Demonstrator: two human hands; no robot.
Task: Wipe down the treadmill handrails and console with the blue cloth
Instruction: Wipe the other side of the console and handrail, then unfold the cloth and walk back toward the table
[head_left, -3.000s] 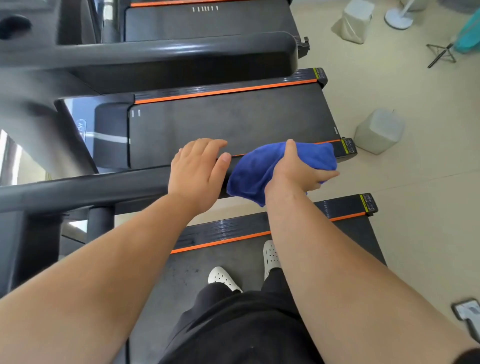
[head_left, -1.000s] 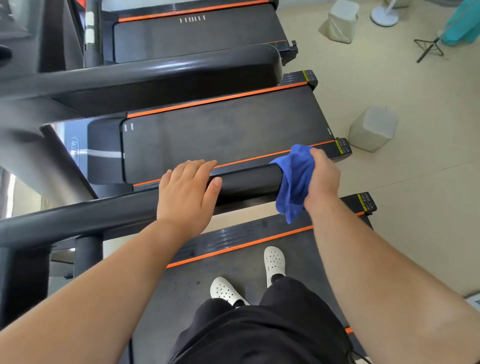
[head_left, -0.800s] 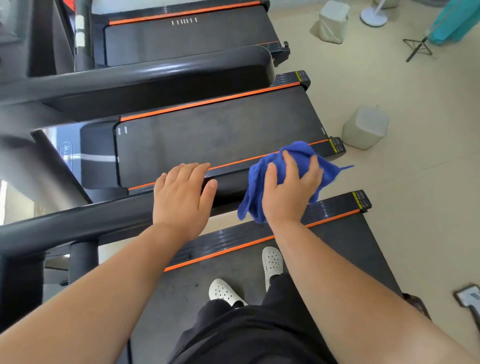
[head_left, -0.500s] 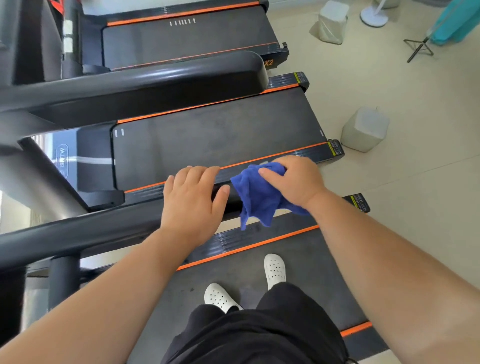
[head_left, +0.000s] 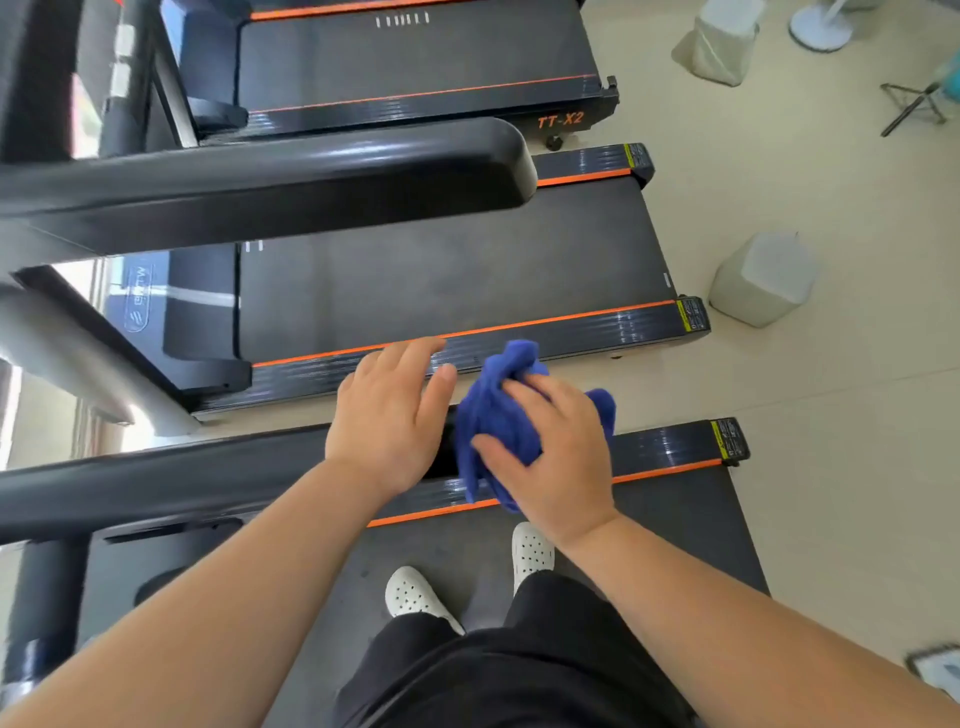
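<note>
A black handrail (head_left: 156, 480) of my treadmill runs from the left edge to the frame's middle. My left hand (head_left: 389, 415) rests on top of it near its end, fingers straight. Just to the right, my right hand (head_left: 550, 457) grips the bunched blue cloth (head_left: 498, 410) around the end of the rail, which the cloth and hand hide. The console is out of view.
A second treadmill's belt (head_left: 441, 291) and its thick handrail (head_left: 311, 166) lie beyond, with a third treadmill (head_left: 415, 52) behind. My white shoes (head_left: 415, 597) stand on my belt. Grey blocks (head_left: 763, 280) and a fan base (head_left: 821, 26) sit on the beige floor to the right.
My right hand has turned over the rail end with the cloth, from a side-on grip to palm-down on top. My left hand stays on the rail. The view shifted slightly.
</note>
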